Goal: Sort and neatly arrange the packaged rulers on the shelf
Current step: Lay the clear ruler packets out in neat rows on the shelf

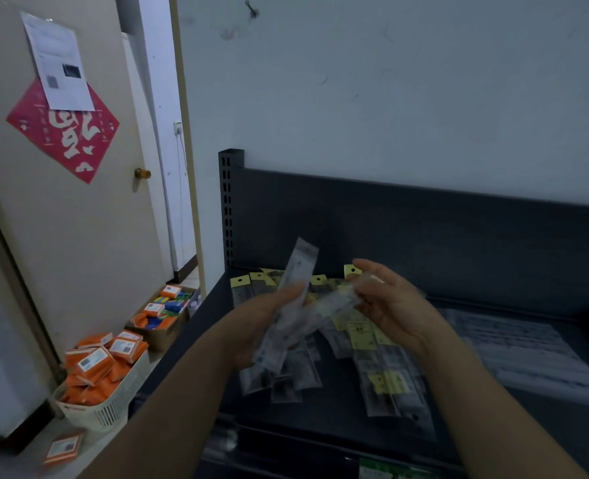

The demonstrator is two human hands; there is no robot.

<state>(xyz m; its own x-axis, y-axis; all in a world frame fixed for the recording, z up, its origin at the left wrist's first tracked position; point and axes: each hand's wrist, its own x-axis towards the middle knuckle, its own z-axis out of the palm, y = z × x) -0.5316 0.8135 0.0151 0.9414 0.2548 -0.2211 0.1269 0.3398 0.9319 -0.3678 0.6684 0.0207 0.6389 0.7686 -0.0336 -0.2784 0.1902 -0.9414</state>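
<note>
Pale, scuffed wall (pixel 390 81) rose behind a dark grey metal shelf (pixel 338 421), whose slotted upright post (pixel 230 202) stood at its back-left corner. Loose packaged rulers (pixel 384 385) in clear sleeves with yellow header cards lay scattered over the left half of the shelf. Some fanned out along the back edge and others overlapped toward the front edge. A printed sheet (pixel 521 347) lay flat on the right half.

Above the scatter, the left hand (pixel 265 326) gripped a held bundle (pixel 300 267) of sleeved rulers, fingers curled round its lower part, its top end pointing up and toward the back panel. One crosswise packet (pixel 331 305) slanted out of that bundle to the right. The right hand (pixel 393 305), palm turned inward and fingers loosely bent, pinched the packet's far end between thumb and fingers, though motion blur softened the contact.

Left of the shelf stood a beige door (pixel 78 236) with a brass knob (pixel 142 173), a red paper decoration (pixel 63 140) and a white notice (pixel 59 63) taped over its top corner. On the floor sat a white basket (pixel 106 407) heaped with orange packets (pixel 96 361), and a cardboard box (pixel 161 335) of orange and blue ones.
</note>
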